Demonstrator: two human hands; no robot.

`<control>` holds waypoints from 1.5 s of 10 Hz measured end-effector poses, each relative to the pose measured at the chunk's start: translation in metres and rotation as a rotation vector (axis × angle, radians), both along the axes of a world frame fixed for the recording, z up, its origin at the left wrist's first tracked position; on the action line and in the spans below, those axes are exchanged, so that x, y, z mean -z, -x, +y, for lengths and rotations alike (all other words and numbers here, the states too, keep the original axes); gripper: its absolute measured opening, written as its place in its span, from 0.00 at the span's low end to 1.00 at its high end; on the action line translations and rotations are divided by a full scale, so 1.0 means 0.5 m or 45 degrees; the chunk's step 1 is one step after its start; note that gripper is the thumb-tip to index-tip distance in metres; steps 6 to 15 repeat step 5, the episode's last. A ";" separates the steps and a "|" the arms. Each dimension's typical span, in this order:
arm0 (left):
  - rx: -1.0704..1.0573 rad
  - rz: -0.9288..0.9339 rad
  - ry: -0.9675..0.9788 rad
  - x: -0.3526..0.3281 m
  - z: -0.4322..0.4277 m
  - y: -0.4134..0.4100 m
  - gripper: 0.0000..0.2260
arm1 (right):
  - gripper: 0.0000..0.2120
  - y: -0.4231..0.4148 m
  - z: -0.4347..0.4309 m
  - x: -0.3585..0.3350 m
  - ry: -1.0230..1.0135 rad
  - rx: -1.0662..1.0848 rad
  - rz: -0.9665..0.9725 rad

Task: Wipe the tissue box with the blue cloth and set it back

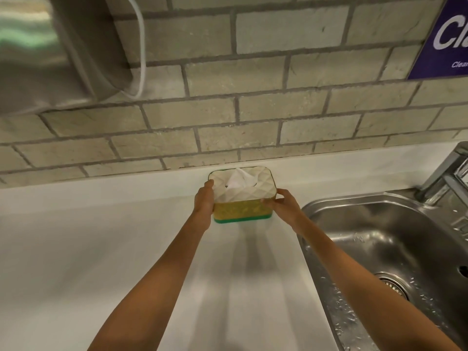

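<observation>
The tissue box (241,196) has a white quilted lid, yellow sides and a green base, with a white tissue poking out of its top. It sits at the back of the white counter (101,236), close to the brick wall. My left hand (204,198) grips its left end and my right hand (285,205) grips its right front corner. I cannot tell whether the box rests on the counter or is just above it. No blue cloth is in view.
A wet steel sink (392,249) lies right of the box, with a chrome tap (448,173) at its back. A steel dispenser (50,51) with a white cable hangs on the wall at upper left. A purple sign (445,36) is at upper right.
</observation>
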State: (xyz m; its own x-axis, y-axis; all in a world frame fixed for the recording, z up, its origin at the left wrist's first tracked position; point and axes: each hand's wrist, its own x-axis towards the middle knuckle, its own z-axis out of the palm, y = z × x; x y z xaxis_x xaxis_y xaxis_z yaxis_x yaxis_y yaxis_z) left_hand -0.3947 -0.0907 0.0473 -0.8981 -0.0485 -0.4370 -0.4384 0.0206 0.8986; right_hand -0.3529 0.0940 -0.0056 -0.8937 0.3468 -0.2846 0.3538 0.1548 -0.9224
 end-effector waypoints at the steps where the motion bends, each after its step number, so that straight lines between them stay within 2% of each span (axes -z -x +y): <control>1: 0.024 0.007 -0.012 0.003 0.001 0.002 0.22 | 0.31 0.003 0.002 -0.002 0.021 -0.007 0.009; 3: 0.069 0.015 0.016 0.009 0.000 0.004 0.23 | 0.32 0.006 0.006 -0.005 0.074 -0.004 -0.018; 5: 0.084 -0.004 0.130 0.013 -0.020 -0.005 0.29 | 0.41 -0.009 0.001 -0.009 0.057 0.040 -0.079; 15: 0.084 -0.004 0.130 0.013 -0.020 -0.005 0.29 | 0.41 -0.009 0.001 -0.009 0.057 0.040 -0.079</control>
